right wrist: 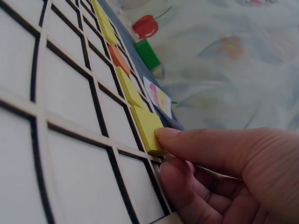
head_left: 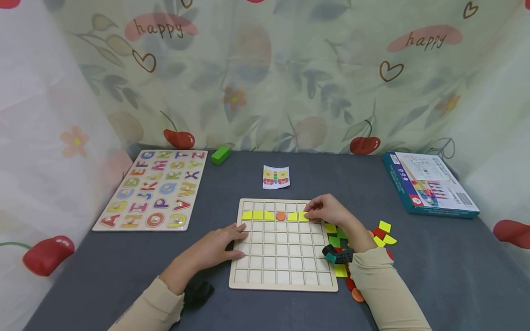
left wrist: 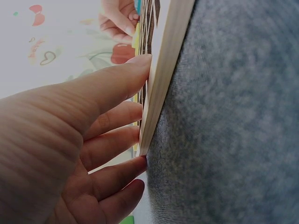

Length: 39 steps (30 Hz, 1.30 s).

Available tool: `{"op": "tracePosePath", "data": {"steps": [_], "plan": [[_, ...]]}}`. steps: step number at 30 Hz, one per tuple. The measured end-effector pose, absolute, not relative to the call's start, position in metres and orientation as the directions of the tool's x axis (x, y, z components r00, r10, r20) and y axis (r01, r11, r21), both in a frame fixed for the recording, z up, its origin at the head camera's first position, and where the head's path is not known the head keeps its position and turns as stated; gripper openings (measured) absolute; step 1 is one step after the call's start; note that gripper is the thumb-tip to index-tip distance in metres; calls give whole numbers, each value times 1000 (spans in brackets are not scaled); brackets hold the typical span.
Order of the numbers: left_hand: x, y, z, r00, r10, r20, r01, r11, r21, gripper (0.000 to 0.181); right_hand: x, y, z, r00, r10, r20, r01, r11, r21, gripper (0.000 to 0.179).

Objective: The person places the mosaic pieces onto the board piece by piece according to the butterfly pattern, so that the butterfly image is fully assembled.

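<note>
A wooden grid board (head_left: 283,288) lies on the table. In its second row from the far side sit yellow tiles (head_left: 258,215), some square and some with a curved side, and an orange round tile (head_left: 281,216). My right hand (head_left: 331,212) pinches a yellow square tile (right wrist: 145,127) with thumb and fingertips at that row, right of the other yellow pieces. The tile lies in or right at its cell in the right wrist view. My left hand (head_left: 217,244) rests on the board's left edge, fingers spread and fairly straight, thumb touching the rim.
Loose coloured tiles (head_left: 384,226) lie right of the board, partly under the right arm. A butterfly picture card (head_left: 276,177) is beyond it. An alphabet puzzle board (head_left: 151,191), a green block (head_left: 221,155) and a flat box (head_left: 430,184) stand farther back.
</note>
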<state>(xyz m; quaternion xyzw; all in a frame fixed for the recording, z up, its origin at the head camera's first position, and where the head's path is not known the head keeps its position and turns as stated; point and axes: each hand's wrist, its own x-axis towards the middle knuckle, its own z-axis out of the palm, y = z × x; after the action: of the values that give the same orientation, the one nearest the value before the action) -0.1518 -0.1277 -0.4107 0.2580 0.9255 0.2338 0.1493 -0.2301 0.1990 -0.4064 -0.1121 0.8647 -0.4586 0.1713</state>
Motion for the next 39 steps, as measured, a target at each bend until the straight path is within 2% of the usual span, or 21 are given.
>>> {"op": "tracePosePath", "data": {"steps": [6,11,17,23,39], "plan": [[-152,-127,-410,-826,540,-161,400,764,506,57,-234,201,-412,-910,-372,-183,-52,540,-840,18],[-152,-127,-410,-825,540,-163,399,764,507,57,-237,209,-411,-911,-348,-223,-10,559,-829,23],[-152,-127,-410,-829,533,-169,390,767,510,57,-232,229,-400,-927,-293,-235,5,615,-789,28],[-152,-127,-411,-831,530,-168,386,769,510,58,-225,255,-394,-930,-283,-234,12,613,-790,30],[-151,-126,-408,-830,530,-174,381,766,518,58,-206,299,-410,-920,-244,-307,77,656,-751,37]]}}
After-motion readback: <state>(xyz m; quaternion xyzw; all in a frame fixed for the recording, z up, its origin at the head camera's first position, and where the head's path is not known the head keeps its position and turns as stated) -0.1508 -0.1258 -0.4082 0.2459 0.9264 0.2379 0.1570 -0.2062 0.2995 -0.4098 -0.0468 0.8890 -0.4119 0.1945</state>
